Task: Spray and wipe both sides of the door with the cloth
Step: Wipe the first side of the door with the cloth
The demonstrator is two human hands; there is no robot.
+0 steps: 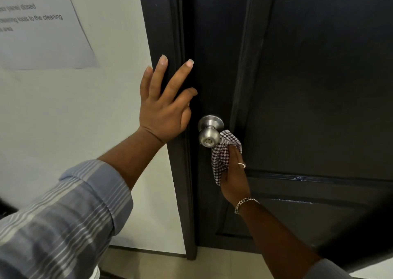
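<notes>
Head view, 1 frame. The dark panelled door filled the right side of the view and stood closed against its dark frame. A brushed-metal round doorknob with a keyhole in its face sat near the door's left edge.

Left hand: fingers straight and spread, palm laid flat over the frame and the door's edge, just above and to the left of the knob. It held nothing. A striped grey-blue sleeve was rolled up on that forearm.

Right hand: fingers curled around a bunched checked cloth, dark and white. The cloth pressed against the door face, touching the right side of the knob and hanging a little below the hand. A ring showed on 1 finger and a chain bracelet on the wrist.

The 2 hands were apart, 1 on each side of the knob.

A printed paper sheet was fixed to the pale wall left of the frame; its text was only partly legible. Pale floor tiles showed below the door.
</notes>
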